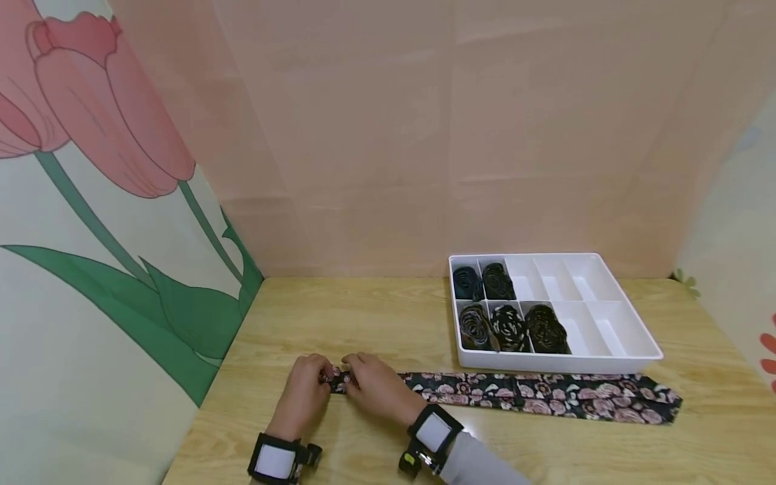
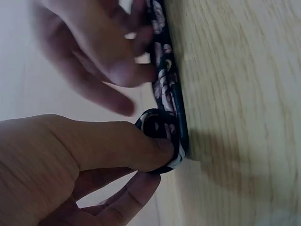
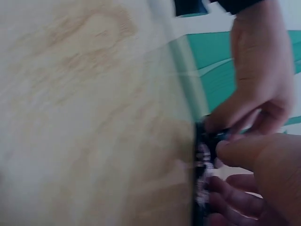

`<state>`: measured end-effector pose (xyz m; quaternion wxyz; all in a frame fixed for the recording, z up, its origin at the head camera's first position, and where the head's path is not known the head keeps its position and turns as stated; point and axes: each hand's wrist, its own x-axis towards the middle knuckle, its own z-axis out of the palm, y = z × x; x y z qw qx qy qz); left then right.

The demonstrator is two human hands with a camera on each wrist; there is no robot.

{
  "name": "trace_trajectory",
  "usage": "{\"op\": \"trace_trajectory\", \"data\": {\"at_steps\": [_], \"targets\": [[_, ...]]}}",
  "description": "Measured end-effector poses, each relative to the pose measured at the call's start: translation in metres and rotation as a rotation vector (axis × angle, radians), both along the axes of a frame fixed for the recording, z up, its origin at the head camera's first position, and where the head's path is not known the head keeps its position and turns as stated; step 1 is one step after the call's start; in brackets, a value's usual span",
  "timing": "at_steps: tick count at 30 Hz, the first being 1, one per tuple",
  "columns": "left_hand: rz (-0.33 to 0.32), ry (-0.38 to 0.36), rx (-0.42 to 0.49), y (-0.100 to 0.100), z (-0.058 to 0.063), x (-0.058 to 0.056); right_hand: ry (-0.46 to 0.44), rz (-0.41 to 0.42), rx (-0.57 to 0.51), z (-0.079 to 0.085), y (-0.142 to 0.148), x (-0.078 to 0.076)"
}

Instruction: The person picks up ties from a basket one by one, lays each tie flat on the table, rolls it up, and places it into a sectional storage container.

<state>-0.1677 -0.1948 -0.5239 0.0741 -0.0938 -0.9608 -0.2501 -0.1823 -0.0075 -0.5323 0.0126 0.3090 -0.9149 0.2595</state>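
A dark necktie (image 1: 545,394) with pink and white flowers lies lengthwise on the table, its wide pointed tip at the right. Its left end is curled into a small roll (image 2: 157,125). My left hand (image 1: 303,394) pinches this roll between thumb and fingers, seen closely in the left wrist view. Just right of it, my right hand (image 1: 378,387) is over the flat part of the necktie, some fingertips touching the fabric and the fingers loosely bent. Motion blurs the right hand (image 2: 94,52) in the left wrist view. In the head view the hands cover most of the roll.
A white divided tray (image 1: 651,347) stands behind the necktie's right half. Several rolled neckties (image 1: 508,329) fill its left compartments; the right ones hold nothing. The wooden table (image 1: 351,310) meets a pinkish backdrop behind and a tulip-printed panel (image 1: 109,269) at the left.
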Motion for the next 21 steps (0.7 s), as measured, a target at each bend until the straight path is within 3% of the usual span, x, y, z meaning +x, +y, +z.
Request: {"op": "trace_trajectory", "data": {"at_steps": [6, 9, 15, 21], "targets": [[-0.04, 0.043, -0.019, 0.001, 0.001, 0.0, -0.022, -0.025, -0.031, -0.011, -0.009, -0.003], [-0.077, 0.025, -0.012, -0.001, 0.002, 0.0, -0.023, -0.04, -0.045, -0.015, -0.011, -0.004], [-0.115, -0.134, 0.207, -0.011, 0.008, 0.004, -0.027, -0.072, -0.08, -0.021, -0.01, -0.001], [-0.127, -0.096, 0.282, -0.015, -0.002, 0.006, 0.027, -0.065, -0.096, -0.025, -0.007, 0.0]]}}
